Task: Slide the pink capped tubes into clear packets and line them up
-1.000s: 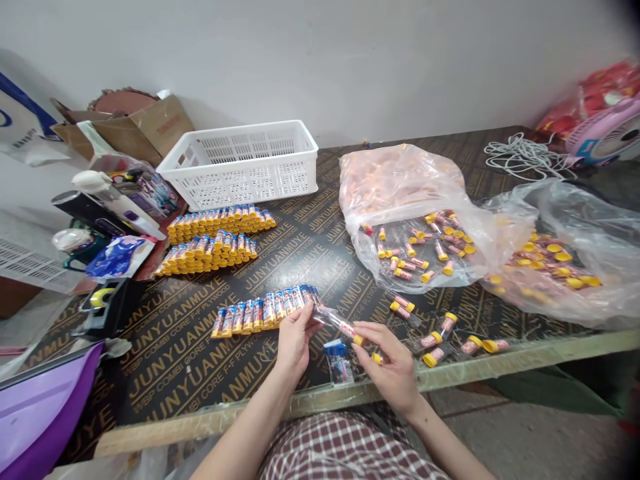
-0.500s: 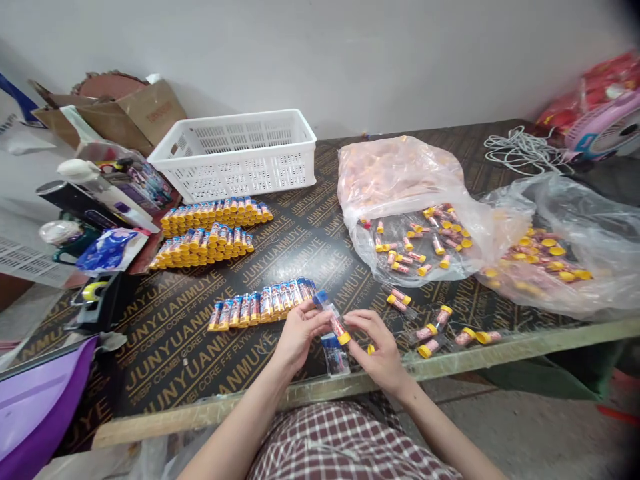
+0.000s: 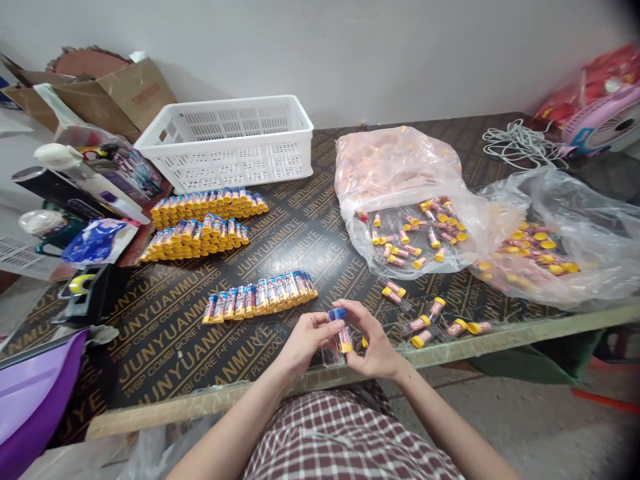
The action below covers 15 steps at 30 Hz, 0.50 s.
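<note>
Between my two hands is a small clear tube (image 3: 344, 339) of pink pieces, with a blue top and a yellow cap at the bottom. My left hand (image 3: 311, 339) pinches it from the left, and my right hand (image 3: 371, 341) curls round its top and bottom ends. A clear packet (image 3: 332, 357) lies beneath, mostly hidden. Ahead and to the left is a row of blue-and-yellow tubes (image 3: 263, 295), with stacked tubes (image 3: 200, 237) behind. Loose yellow-capped tubes (image 3: 419, 325) lie right of my hands.
A white basket (image 3: 245, 157) stands at the back. Plastic bags (image 3: 397, 167) of tubes spread over the right side, near a cord (image 3: 520, 145) and a pink fan (image 3: 595, 123). A tape dispenser (image 3: 87, 293) and a purple bin (image 3: 43, 400) are at left.
The tube has turned more upright, its blue top now nearer my right fingers. My right hand has closed in round its ends. The whole view has shifted slightly.
</note>
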Tool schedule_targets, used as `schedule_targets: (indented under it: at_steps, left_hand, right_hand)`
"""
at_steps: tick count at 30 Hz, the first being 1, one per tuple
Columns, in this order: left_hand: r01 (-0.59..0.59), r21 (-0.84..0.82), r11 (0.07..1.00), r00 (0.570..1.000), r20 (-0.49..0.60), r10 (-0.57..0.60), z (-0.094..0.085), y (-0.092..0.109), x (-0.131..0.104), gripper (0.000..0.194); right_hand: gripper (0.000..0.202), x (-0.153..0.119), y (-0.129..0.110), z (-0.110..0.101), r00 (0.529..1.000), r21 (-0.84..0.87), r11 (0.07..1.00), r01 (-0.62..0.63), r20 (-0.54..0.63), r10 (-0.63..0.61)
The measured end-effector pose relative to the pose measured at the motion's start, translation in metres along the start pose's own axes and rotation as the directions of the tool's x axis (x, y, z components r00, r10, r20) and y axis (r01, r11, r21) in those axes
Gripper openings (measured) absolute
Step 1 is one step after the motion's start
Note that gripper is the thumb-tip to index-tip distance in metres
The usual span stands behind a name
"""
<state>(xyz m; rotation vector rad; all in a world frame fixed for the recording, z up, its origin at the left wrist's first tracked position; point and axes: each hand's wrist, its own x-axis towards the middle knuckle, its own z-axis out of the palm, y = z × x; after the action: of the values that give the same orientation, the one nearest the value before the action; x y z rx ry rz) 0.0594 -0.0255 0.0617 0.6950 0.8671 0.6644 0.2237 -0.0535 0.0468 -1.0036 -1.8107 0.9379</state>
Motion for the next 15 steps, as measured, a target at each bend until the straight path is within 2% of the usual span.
schedule_targets:
  at_steps: [15]
  left_hand:
    - [0.003, 0.010, 1.000, 1.000, 0.007, -0.003, 0.0026, 0.0028, -0.0028, 0.034]
  right_hand:
    - [0.086, -0.0013, 0.0014, 0.0038, 0.998, 0.053, 0.998, 0.023, -0.063, -0.020]
